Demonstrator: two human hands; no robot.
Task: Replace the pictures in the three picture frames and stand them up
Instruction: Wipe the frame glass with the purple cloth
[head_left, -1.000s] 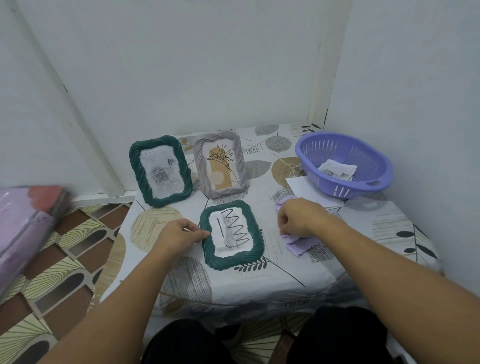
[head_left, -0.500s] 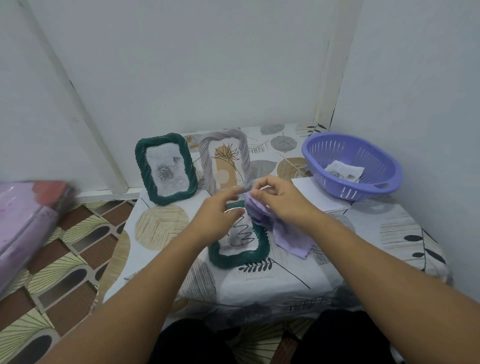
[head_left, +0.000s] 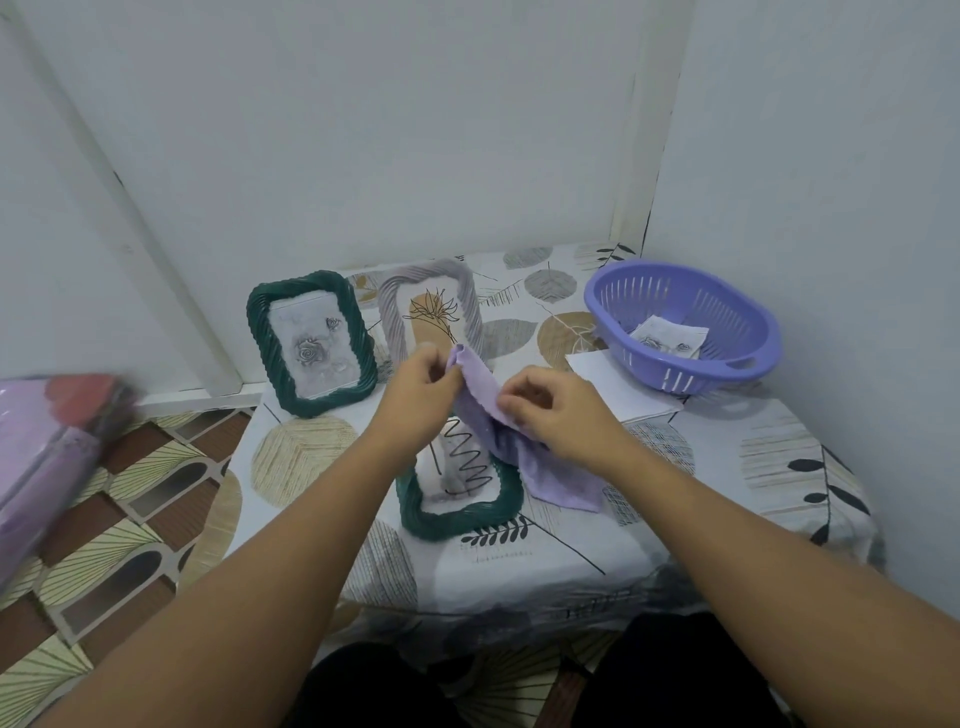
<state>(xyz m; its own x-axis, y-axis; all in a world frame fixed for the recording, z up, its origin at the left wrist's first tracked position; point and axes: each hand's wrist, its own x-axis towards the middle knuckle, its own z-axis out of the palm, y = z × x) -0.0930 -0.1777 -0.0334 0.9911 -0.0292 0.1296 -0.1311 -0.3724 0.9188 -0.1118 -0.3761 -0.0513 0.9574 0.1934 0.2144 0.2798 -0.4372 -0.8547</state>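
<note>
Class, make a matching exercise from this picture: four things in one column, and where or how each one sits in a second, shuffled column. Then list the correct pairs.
Things:
1. rose-picture green frame
2. zigzag-picture green frame
3. purple cloth
4. purple basket

States:
A. held by both hands
B. lying flat on the table
C. standing upright at the back
D. holds a loose picture

Pairs: 1-C, 2-B, 3-A, 4-D
</note>
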